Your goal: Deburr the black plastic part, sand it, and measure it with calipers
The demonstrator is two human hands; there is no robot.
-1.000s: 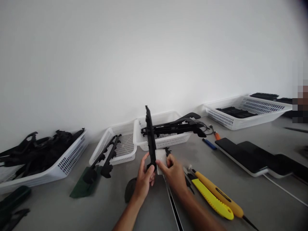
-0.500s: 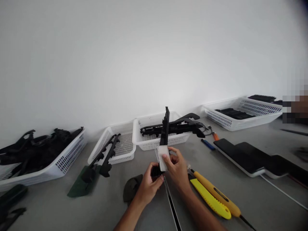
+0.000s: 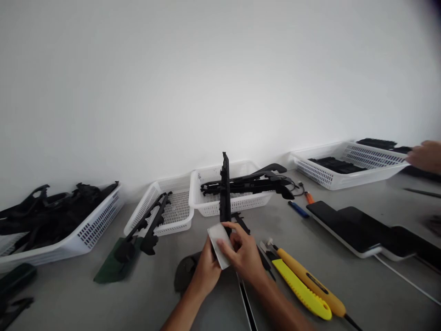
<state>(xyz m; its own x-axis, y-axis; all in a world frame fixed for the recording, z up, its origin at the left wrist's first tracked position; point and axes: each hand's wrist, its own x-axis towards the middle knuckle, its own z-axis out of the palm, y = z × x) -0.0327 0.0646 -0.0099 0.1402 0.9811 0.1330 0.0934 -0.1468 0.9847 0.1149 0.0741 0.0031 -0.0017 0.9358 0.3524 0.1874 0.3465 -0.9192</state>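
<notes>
My right hand (image 3: 243,253) is closed, pinching a small white rectangular block (image 3: 217,234) between thumb and fingers. Behind that block, a long black plastic strip (image 3: 225,193) with clips along its edge points away from me. My left hand (image 3: 208,271) is closed around the strip's near end, which the block and fingers mostly hide. Below the hands runs a thin metal-edged black strip (image 3: 246,299). A dark curved piece (image 3: 186,273) lies beside my left wrist.
White baskets (image 3: 99,225) with black plastic parts line the wall. A yellow cutter knife (image 3: 299,287) and a yellow-handled corded tool (image 3: 310,280) lie right of my forearm. Black-faced devices (image 3: 341,227) sit farther right, near another person's hand (image 3: 427,155).
The white block has moved left and down and is now tilted. The black strip's far end has shifted left. The other person's hand shows more clearly at the right.
</notes>
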